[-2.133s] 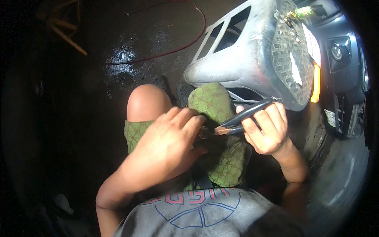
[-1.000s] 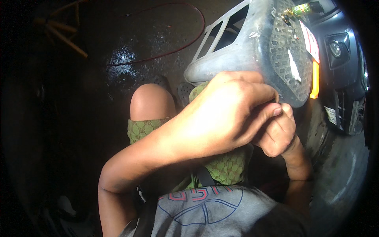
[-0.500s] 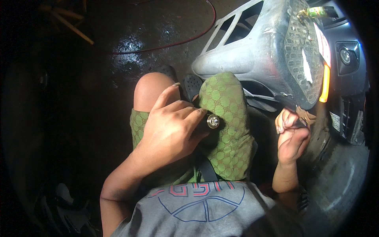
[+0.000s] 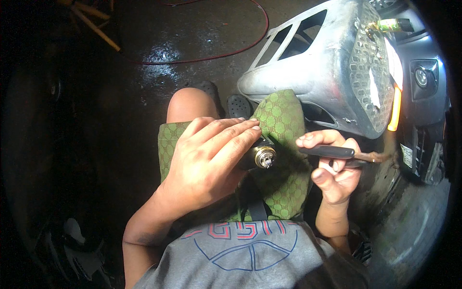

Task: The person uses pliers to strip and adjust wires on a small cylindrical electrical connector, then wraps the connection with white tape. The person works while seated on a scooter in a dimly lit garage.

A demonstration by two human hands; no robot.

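Observation:
My left hand (image 4: 207, 159) is closed over a dark vape device above my lap. Its round gold-rimmed top (image 4: 265, 158), with bare metal coil parts in the middle, sticks out past the fingers; most of the body is hidden under my palm. My right hand (image 4: 337, 168) is just to the right, holding pliers (image 4: 332, 152) with dark handles. The rusty brown head of the pliers points right, away from the device. A short gap separates the pliers from the device.
A grey plastic stool (image 4: 293, 72) stands ahead on the right. On its seat lie a small green-labelled bottle (image 4: 392, 25), white paper scraps (image 4: 374, 91) and an orange-yellow strip-shaped item (image 4: 395, 108). Beyond is a dark car bumper (image 4: 426, 98). A red hose (image 4: 216, 59) curves over the wet floor.
My right hand has come left toward the device, and the pliers now show with their handles toward it. My left hand's fingers have straightened over the device, whose top has shifted slightly right and nearer.

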